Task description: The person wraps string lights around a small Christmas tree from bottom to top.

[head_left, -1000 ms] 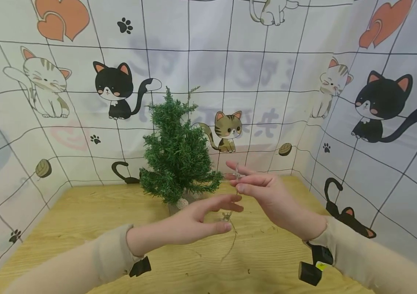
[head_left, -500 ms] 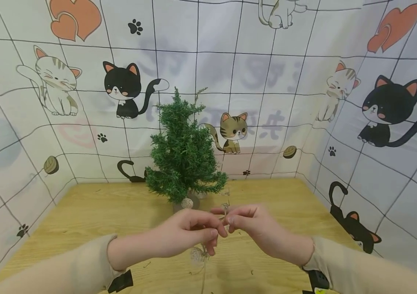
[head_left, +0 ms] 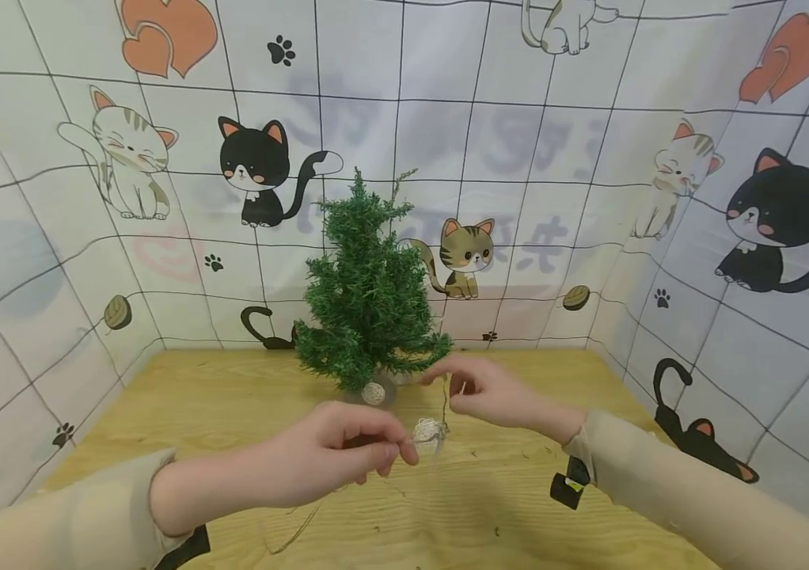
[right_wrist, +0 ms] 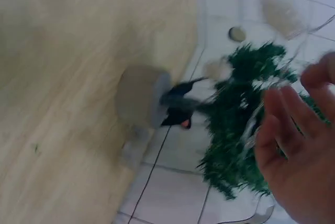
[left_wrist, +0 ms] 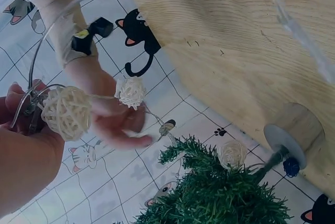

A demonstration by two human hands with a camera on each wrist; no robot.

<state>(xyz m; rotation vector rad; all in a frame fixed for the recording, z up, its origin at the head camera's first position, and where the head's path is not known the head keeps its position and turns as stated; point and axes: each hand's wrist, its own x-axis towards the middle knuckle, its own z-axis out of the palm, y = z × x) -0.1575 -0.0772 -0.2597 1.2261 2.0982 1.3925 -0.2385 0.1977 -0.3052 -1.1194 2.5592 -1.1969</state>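
Note:
In the head view my left hand [head_left: 347, 447] pinches the thin wire of a light string, right beside a pale wicker ball [head_left: 429, 431]. The left wrist view shows the wire bunched at the left fingertips, with a larger wicker ball [left_wrist: 66, 113] against the hand and a smaller wicker ball [left_wrist: 131, 92] farther along. My right hand [head_left: 490, 392] is loosely bent beside the tree's lower right branches, its thumb and index finger apart, with the wire passing by the fingertips. A small artificial Christmas tree [head_left: 372, 301] stands behind both hands.
Another wicker ball [head_left: 374, 393] hangs low at the tree's front, by its round base [left_wrist: 293, 135]. Loose wire [head_left: 298, 529] trails over the wooden table [head_left: 533, 475], where small green bits lie. A cat-print cloth [head_left: 504, 158] hangs behind and at both sides.
The hands came together half a second ago and are now apart. My right hand has moved up toward the tree's lower right branches, and a wicker ball now shows between the hands.

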